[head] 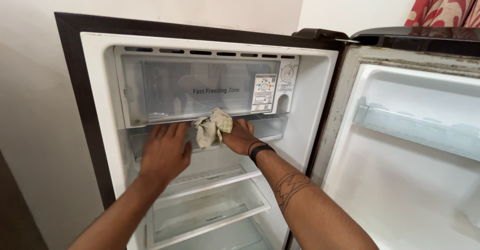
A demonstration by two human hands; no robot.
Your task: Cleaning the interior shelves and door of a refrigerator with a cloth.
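An open fridge stands in front of me, its freezer flap (165,87) shut at the top. My right hand (240,137), with a black band on the wrist, grips a crumpled pale cloth (212,126) against the lower edge of the freezer flap. My left hand (164,152) lies flat with fingers spread on the clear tray (272,127) just under the freezer, left of the cloth.
White-rimmed glass shelves (210,207) sit below my arms. The fridge door (415,180) is swung open to the right, with a clear door rack (415,127). A red patterned curtain (445,2) hangs at top right; a white wall (30,130) is on the left.
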